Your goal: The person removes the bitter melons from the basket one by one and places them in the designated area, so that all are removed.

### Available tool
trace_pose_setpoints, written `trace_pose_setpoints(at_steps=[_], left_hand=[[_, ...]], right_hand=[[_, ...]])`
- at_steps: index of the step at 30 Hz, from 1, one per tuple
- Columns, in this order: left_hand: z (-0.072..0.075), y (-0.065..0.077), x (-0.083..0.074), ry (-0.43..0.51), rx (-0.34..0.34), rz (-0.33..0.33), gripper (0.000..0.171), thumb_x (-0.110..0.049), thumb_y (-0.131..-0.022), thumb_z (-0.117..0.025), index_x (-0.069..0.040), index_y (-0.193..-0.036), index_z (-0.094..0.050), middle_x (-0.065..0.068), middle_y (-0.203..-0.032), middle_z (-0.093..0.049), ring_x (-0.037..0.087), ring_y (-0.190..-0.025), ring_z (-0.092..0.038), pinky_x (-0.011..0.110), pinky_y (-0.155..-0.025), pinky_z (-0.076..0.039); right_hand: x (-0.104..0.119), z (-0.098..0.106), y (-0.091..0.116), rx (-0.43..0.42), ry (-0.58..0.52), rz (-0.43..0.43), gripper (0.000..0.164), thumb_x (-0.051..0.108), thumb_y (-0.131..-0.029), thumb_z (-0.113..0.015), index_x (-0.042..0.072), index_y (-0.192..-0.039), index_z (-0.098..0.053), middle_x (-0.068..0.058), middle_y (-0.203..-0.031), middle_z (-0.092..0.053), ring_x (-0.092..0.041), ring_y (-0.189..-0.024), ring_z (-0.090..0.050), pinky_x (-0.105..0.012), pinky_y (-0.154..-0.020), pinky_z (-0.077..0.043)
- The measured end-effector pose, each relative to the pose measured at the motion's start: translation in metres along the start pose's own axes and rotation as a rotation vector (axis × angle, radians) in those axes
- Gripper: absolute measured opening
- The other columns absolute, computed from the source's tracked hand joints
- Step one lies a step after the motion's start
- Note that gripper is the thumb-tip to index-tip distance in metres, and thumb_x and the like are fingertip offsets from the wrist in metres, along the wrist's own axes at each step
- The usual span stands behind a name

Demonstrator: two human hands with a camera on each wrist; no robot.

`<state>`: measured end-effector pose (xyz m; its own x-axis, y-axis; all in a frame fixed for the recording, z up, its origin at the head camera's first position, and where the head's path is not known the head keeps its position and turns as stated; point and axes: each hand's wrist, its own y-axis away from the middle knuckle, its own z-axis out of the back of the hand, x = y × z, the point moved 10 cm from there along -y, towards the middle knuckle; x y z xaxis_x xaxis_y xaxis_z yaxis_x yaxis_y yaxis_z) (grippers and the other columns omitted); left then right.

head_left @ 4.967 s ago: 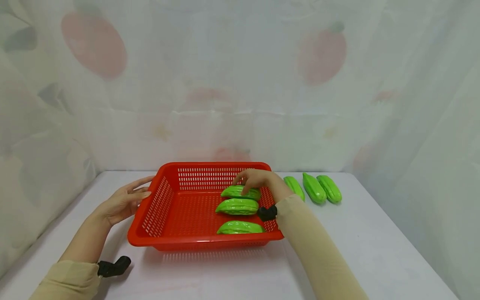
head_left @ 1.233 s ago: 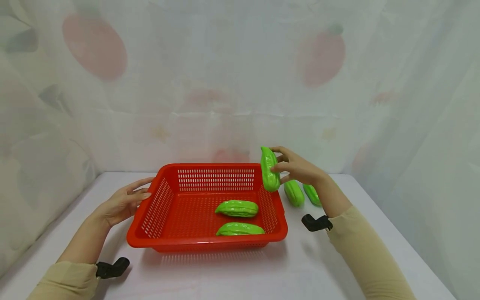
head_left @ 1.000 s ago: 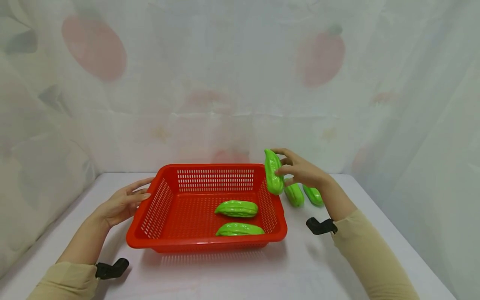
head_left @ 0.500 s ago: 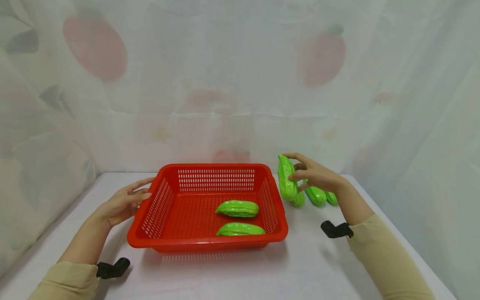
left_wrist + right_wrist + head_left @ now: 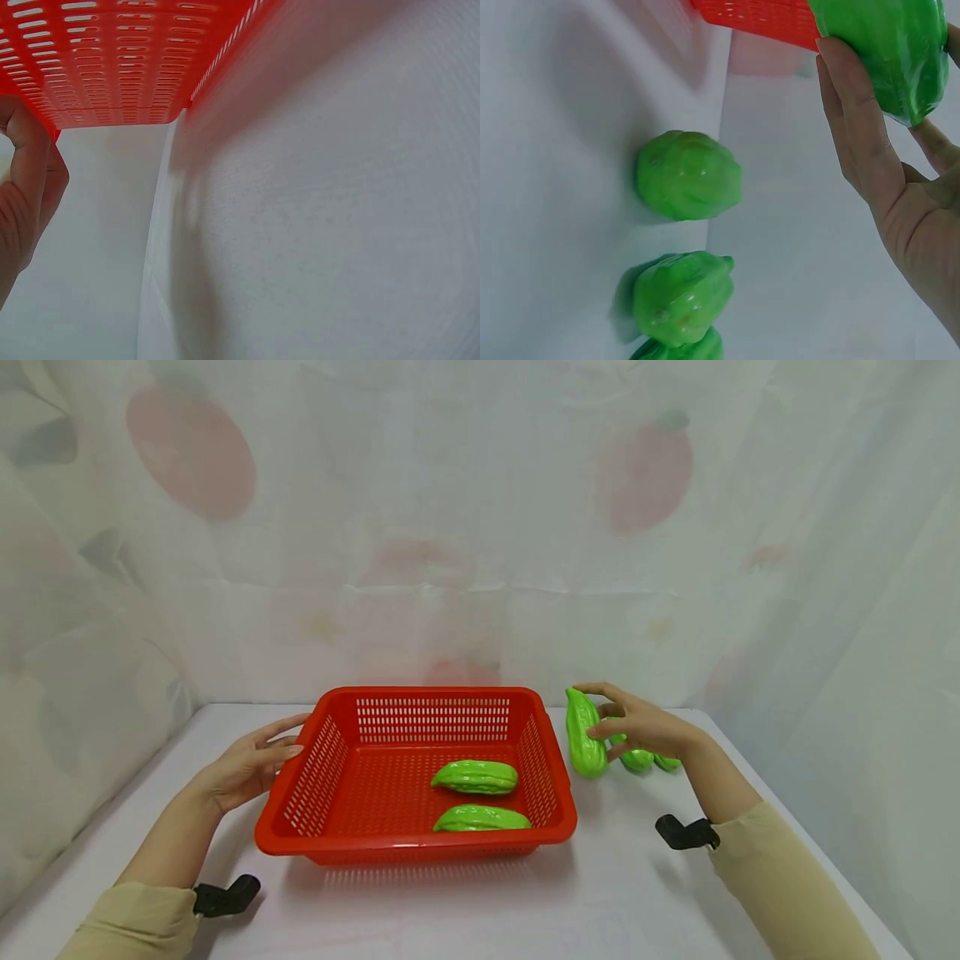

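Observation:
In the head view my right hand (image 5: 637, 727) grips a bright green bitter melon (image 5: 585, 733) between thumb and fingers, to the right of the red basket (image 5: 416, 841). The right wrist view shows this held bitter melon (image 5: 892, 56) raised above the table. My left hand (image 5: 251, 768) holds the basket's left rim, the thumb at its edge and other fingers partly hidden behind it. Two bitter melons, one farther back (image 5: 475, 777) and one nearer (image 5: 482, 818), lie crosswise in the basket's right half.
Right of the basket, three more bitter melons lie on the white table; the right wrist view shows the first (image 5: 690, 176), second (image 5: 682, 292) and third (image 5: 694, 349). My right hand partly hides them in the head view. A pale printed curtain (image 5: 420, 643) stands behind.
Five seconds ago my right hand was on the rearmost bitter melon inside the basket. It has lifted that one out over the right rim, moved right and lowered it. My left hand has stayed put.

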<state>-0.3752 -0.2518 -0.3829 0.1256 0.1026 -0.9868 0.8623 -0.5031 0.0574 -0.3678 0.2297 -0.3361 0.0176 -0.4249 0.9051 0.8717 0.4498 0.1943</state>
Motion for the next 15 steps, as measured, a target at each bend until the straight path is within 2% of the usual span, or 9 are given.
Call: trace_pose_setpoints(at_steps=[8, 11, 15], left_hand=[[0.002, -0.002, 0.001, -0.013, -0.011, 0.008, 0.042, -0.009, -0.104, -0.044, -0.026, -0.142, -0.039, -0.009, -0.117, -0.069, 0.010, -0.096, -0.071, 0.031, -0.085, -0.061], [0.002, -0.002, 0.001, -0.018, -0.015, 0.009, 0.042, -0.010, -0.104, -0.044, -0.026, -0.142, -0.039, -0.010, -0.118, -0.069, 0.010, -0.096, -0.071, 0.031, -0.085, -0.061], [0.002, -0.001, 0.000, -0.009, -0.008, 0.003, 0.041, -0.009, -0.104, -0.043, -0.027, -0.141, -0.040, -0.010, -0.118, -0.069, 0.010, -0.096, -0.072, 0.031, -0.085, -0.061]], right_hand=[[-0.022, -0.001, 0.007, 0.019, 0.023, -0.037, 0.071, 0.019, -0.094, -0.065, 0.034, -0.152, -0.026, -0.025, -0.152, -0.025, -0.035, -0.131, -0.042, -0.045, -0.084, -0.058], [-0.029, -0.002, 0.010, 0.021, 0.017, -0.059, 0.072, 0.019, -0.091, -0.067, 0.034, -0.151, -0.029, -0.023, -0.149, -0.028, -0.034, -0.129, -0.042, -0.046, -0.084, -0.059], [-0.037, -0.004, 0.016, 0.039, 0.012, -0.090, 0.074, 0.020, -0.089, -0.070, 0.033, -0.151, -0.031, -0.023, -0.152, -0.028, -0.036, -0.138, -0.033, -0.046, -0.085, -0.060]])
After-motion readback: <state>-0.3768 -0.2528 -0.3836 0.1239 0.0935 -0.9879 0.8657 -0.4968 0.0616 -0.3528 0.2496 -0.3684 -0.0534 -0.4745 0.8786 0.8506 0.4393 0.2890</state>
